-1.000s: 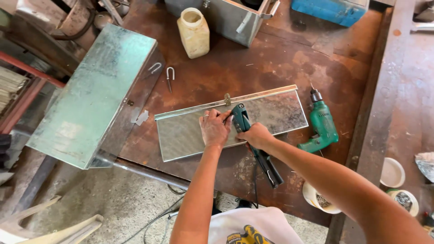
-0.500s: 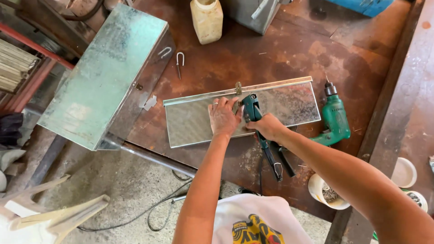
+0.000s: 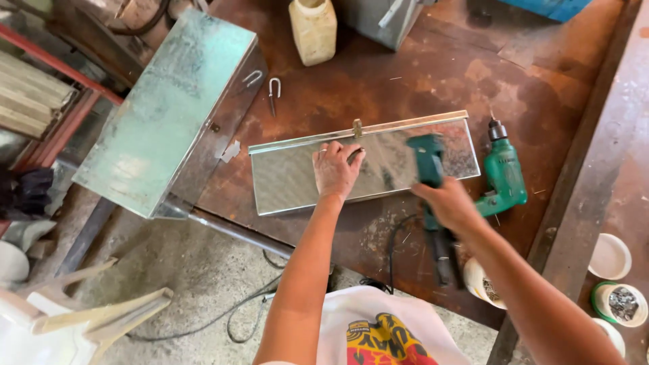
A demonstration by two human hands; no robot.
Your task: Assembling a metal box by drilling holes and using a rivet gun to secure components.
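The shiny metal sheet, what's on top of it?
On the metal sheet lies the left hand, pressed flat. A small hinge sits at its far edge. The right hand holds a blurred green tool above it. Anything under the palm is hidden.

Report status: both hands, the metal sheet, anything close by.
Left hand flat on shiny rectangular metal sheet. Right hand grips teal corded power tool above sheet. Green electric drill lies beside sheet's right end.

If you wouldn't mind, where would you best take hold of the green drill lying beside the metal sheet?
Probably by the handle of the green drill, coming from its right side. It lies flat on the table, chuck pointing away, handle angling toward the near left. The sheet and the right hand crowd its left.
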